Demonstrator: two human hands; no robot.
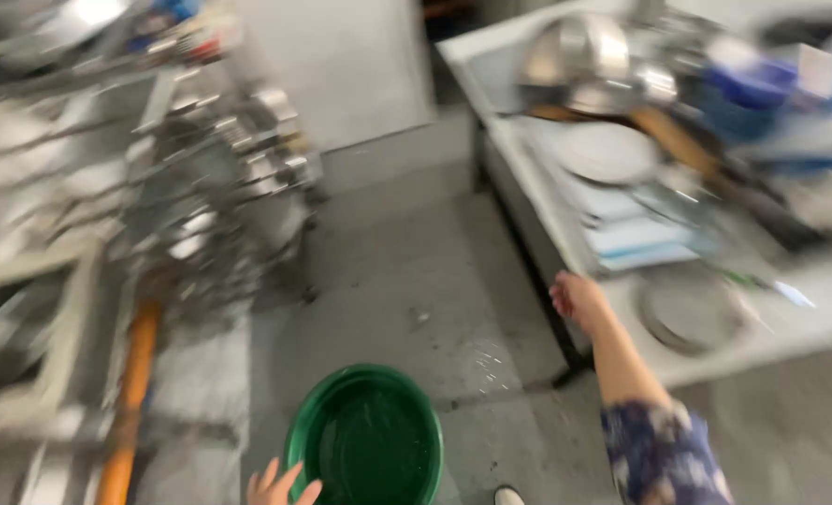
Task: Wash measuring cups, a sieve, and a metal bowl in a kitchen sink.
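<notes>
The picture is blurred by motion. My left hand [280, 485] shows at the bottom edge with fingers spread, touching the left rim of a round green basin [369, 440] that holds dark water and stands on the concrete floor. My right hand [579, 299] is stretched out with its fingers loosely curled, right at the near edge of a white table [809, 323]; it holds nothing that I can see. A blue flowered sleeve covers my right forearm. A round metal plate [692, 313] lies on the table just right of that hand.
The table carries a steel bowl [575, 51], a white plate [607, 152], stacked flat trays [636, 234] and blue containers [748, 93]. On the left stands a metal rack [210, 178] full of steel utensils, with an orange pipe [133, 393] below it. Grey floor [406, 252] lies between.
</notes>
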